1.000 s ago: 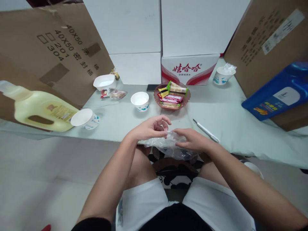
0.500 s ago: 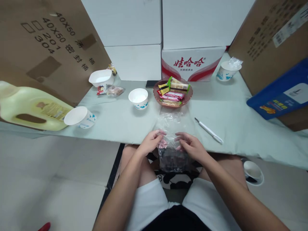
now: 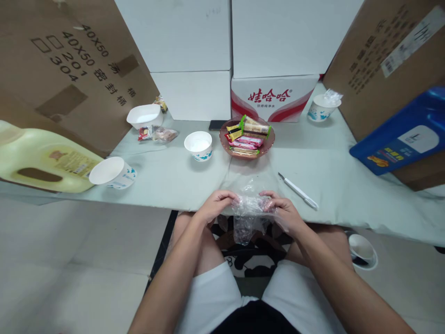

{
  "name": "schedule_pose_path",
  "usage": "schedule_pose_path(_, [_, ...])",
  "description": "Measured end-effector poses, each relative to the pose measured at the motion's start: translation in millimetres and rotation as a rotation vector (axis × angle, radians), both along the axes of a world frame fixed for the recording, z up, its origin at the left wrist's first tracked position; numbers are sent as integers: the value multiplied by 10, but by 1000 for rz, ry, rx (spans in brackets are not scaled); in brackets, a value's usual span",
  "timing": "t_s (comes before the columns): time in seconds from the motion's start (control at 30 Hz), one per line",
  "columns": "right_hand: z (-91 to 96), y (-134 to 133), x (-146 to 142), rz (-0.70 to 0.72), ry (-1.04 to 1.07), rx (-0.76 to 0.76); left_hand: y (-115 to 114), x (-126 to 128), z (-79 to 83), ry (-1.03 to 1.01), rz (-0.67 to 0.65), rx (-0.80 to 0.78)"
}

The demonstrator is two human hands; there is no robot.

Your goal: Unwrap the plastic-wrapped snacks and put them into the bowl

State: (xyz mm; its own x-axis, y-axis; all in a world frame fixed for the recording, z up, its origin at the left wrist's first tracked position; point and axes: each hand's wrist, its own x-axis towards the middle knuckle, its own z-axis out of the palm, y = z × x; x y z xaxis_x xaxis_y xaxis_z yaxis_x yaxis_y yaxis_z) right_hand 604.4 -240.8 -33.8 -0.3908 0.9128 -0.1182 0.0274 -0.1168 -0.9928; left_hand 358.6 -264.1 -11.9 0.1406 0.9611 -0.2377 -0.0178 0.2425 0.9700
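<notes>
A clear plastic bag (image 3: 247,215) hangs crumpled at the near edge of the pale green table (image 3: 330,167), above my lap. My left hand (image 3: 217,205) pinches its left side with curled fingers. My right hand (image 3: 283,211) grips the right side, fingers closed round the film. Both hands rest against the table's front edge. Just beyond them stands a reddish bowl (image 3: 246,138) filled with wrapped snack bars. A white pen-like tool (image 3: 298,190) lies to the right of my right hand.
Paper bowls stand at the left (image 3: 110,172), middle (image 3: 198,145), far left (image 3: 145,116) and far right (image 3: 322,108). A yellow jug (image 3: 41,160) lies at the left, a blue one (image 3: 403,139) at the right. Cardboard and white boxes (image 3: 274,95) wall the back. A phone (image 3: 217,125) lies behind the bowl.
The bag was spread out and hanging long half a second ago; now it is bunched up shorter between my hands, which have moved slightly apart along the table edge.
</notes>
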Motion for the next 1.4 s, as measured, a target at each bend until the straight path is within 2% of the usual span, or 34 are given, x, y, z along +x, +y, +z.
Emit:
schedule_pose_path(0.1, [-27,8,13,-25,2,-20,51,-8,-44,-54,-4,-32])
schedule_pose_path(0.2, [-19,17,17,20,-13,-5,68,-7,-44,-8,18,-21])
schedule_pose_path(0.33, [-19,0,25,58,-109,148,53,-3,-21,41,27,6])
schedule_pose_path(0.5, [-80,-80,114,-188,-219,314,34,-11,-79,-59,96,96])
schedule_pose_path(0.63, [17,-105,180,-379,-306,414,41,10,-116,-59,114,75])
schedule_pose_path(0.67, [73,-97,169,-376,-315,424,38,21,-106,-68,114,77])
schedule_pose_path(0.73, [210,-61,106,-279,-338,447,19,42,-55,-95,100,86])
schedule_pose_path(0.9, [496,88,-134,233,-466,439,-99,4,193,-144,4,118])
schedule_pose_path(0.97, [542,130,-191,318,-508,415,-141,-48,285,-167,-20,98])
schedule_pose_path(1.1, [549,180,-212,226,-462,336,-172,-154,349,-41,-51,-104])
schedule_pose_path(1.2, [517,211,-182,166,-368,176,-164,-212,307,14,90,-149])
schedule_pose_path(1.3, [454,224,-151,94,-318,98,-148,-225,257,-123,167,-159])
schedule_pose_path(1.4, [346,202,-145,73,-255,69,-133,-170,217,-215,139,-198])
